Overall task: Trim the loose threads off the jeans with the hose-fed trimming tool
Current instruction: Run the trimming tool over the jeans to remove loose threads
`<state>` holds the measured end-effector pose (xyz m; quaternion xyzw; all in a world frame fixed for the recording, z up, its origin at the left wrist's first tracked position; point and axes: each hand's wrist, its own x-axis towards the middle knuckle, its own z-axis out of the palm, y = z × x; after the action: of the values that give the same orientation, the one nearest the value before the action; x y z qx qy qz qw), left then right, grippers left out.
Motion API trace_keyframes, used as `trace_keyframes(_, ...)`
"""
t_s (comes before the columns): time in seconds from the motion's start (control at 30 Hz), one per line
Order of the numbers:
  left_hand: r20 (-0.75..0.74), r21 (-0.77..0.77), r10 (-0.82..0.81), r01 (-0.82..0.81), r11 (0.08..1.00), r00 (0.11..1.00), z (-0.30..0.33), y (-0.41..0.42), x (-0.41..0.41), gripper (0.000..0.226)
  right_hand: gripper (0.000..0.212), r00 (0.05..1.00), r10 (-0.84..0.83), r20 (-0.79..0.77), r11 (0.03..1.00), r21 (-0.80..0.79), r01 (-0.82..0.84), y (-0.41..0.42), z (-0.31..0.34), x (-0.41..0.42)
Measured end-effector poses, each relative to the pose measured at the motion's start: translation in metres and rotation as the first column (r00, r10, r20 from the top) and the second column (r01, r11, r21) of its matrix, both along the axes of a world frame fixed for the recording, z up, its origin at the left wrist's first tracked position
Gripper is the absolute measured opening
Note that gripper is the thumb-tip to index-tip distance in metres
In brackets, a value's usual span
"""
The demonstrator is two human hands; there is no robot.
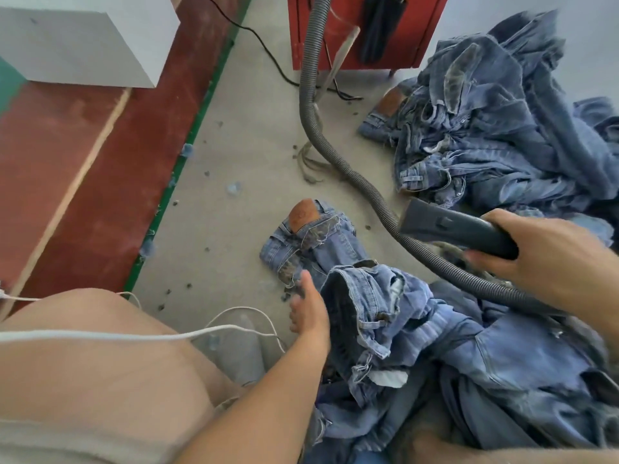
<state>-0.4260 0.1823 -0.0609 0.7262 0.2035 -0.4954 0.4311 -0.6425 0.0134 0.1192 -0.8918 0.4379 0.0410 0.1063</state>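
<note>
Jeans [395,316] lay crumpled at lower centre of frame, soft, limp, likely heavy; waistband looked best hold. Left hand [310,316] rested flat-fingered at denim edge. Right hand [549,259] gripped trimming tool [452,229] at right; hose [335,155] trailed across floor, might snag. Denim pile [502,128] crowded upper right

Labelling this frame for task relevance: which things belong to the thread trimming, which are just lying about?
In the job:
trimming tool, held in the right hand
grey hose feeding it
jeans in front, with the left hand against them
denim pile, probably the same batch

Lying about:
white box
red cabinet
black cable
white cord
lint bits on the floor
</note>
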Motion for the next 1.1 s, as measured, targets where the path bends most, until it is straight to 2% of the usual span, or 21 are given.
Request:
trace_keyframes(0.03, 0.077, -0.003, 0.014, -0.014, 1.0, 0.997, 0.007, -0.009, 0.002, 0.089, 0.032, 0.999, 0.036, -0.031, 0.999, -0.032, -0.037, -0.003, -0.001, -0.002)
trace_keyframes(0.07, 0.11, -0.05, -0.034, 0.04, 0.998, 0.993, 0.013, -0.017, 0.001, 0.089, 0.031, 0.995, 0.067, -0.075, 0.995, -0.066, -0.072, -0.007, -0.004, -0.003)
trace_keyframes(0.1, 0.052, -0.129, -0.053, 0.059, 0.99, 0.997, 0.02, -0.025, -0.002, 0.093, 0.031, 0.987, 0.087, -0.136, 0.989, -0.105, -0.102, -0.011, -0.006, -0.005)
trace_keyframes(0.13, -0.091, -0.205, -0.047, 0.028, 0.978, 0.995, 0.023, -0.03, -0.004, 0.103, 0.032, 0.975, 0.091, -0.201, 0.981, -0.151, -0.123, -0.017, -0.009, -0.008)
trace_keyframes(0.17, -0.302, -0.235, -0.042, -0.032, 0.971, 0.952, 0.027, -0.033, -0.01, 0.109, 0.034, 0.963, 0.077, -0.257, 0.973, -0.19, -0.128, -0.023, -0.012, -0.011)
trace_keyframes(0.2, -0.41, -0.259, -0.09, -0.021, 0.966, 0.907, 0.032, -0.036, -0.013, 0.106, 0.036, 0.952, 0.052, -0.3, 0.969, -0.216, -0.121, -0.028, -0.015, -0.014)
trace_keyframes(0.3, -0.365, -0.248, -0.362, 0.285, 0.926, 0.858, 0.033, -0.045, -0.025, 0.056, 0.032, 0.9, 0.015, -0.435, 0.969, -0.215, -0.12, -0.046, -0.025, -0.023)
trace_keyframes(0.37, -0.325, -0.205, -0.427, 0.378, 0.903, 0.844, 0.029, -0.046, -0.036, 0.024, 0.03, 0.861, 0.041, -0.507, 0.98, -0.146, -0.133, -0.055, -0.03, -0.029)
trace_keyframes(0.4, -0.289, -0.167, -0.419, 0.386, 0.907, 0.861, 0.022, -0.044, -0.039, 0.018, 0.031, 0.856, 0.055, -0.515, 0.984, -0.115, -0.132, -0.056, -0.034, -0.031)
trace_keyframes(0.47, -0.271, -0.132, -0.28, 0.253, 0.959, 0.921, 0.013, -0.034, -0.035, 0.025, 0.032, 0.858, 0.065, -0.51, 0.989, -0.081, -0.123, -0.056, -0.042, -0.033)
trace_keyframes(0.53, -0.382, -0.151, -0.119, 0.065, 0.986, 0.916, 0.006, -0.024, -0.028, 0.033, 0.033, 0.862, 0.065, -0.503, 0.992, -0.06, -0.109, -0.054, -0.048, -0.031)
trace_keyframes(0.6, -0.525, -0.208, -0.131, 0.023, 0.978, 0.841, 0.006, -0.018, -0.022, 0.029, 0.036, 0.87, 0.086, -0.486, 0.991, -0.049, -0.126, -0.051, -0.051, -0.029)
trace_keyframes(0.63, -0.556, -0.225, -0.223, 0.113, 0.968, 0.801, 0.009, -0.02, -0.022, 0.037, 0.038, 0.876, 0.096, -0.472, 0.99, -0.045, -0.133, -0.05, -0.05, -0.029)
trace_keyframes(0.7, -0.513, -0.216, -0.476, 0.43, 0.877, 0.714, 0.011, -0.026, -0.026, 0.066, 0.04, 0.894, 0.107, -0.434, 0.991, -0.025, -0.131, -0.048, -0.047, -0.032)
trace_keyframes(0.73, -0.466, -0.189, -0.567, 0.549, 0.814, 0.679, 0.011, -0.028, -0.03, 0.062, 0.041, 0.902, 0.11, -0.416, 0.992, -0.016, -0.129, -0.047, -0.045, -0.033)
trace_keyframes(0.8, -0.37, -0.119, -0.626, 0.634, 0.764, 0.686, 0.01, -0.03, -0.038, 0.038, 0.041, 0.914, 0.115, -0.388, 0.992, -0.003, -0.126, -0.044, -0.041, -0.036)
trace_keyframes(0.87, -0.347, -0.075, -0.595, 0.611, 0.788, 0.725, 0.006, -0.03, -0.041, 0.022, 0.039, 0.92, 0.114, -0.375, 0.992, 0.001, -0.123, -0.042, -0.038, -0.038)
trace_keyframes(1.0, -0.381, -0.179, -0.499, 0.467, 0.866, 0.779, 0.006, -0.03, -0.04, 0.012, 0.035, 0.915, 0.141, -0.379, 0.99, 0.033, -0.139, -0.039, -0.037, -0.046)
trace_keyframes(1.1, -0.267, -0.235, -0.459, 0.404, 0.884, 0.848, 0.011, -0.033, -0.042, 0.015, 0.034, 0.906, 0.17, -0.389, 0.985, 0.062, -0.158, -0.039, -0.034, -0.052)
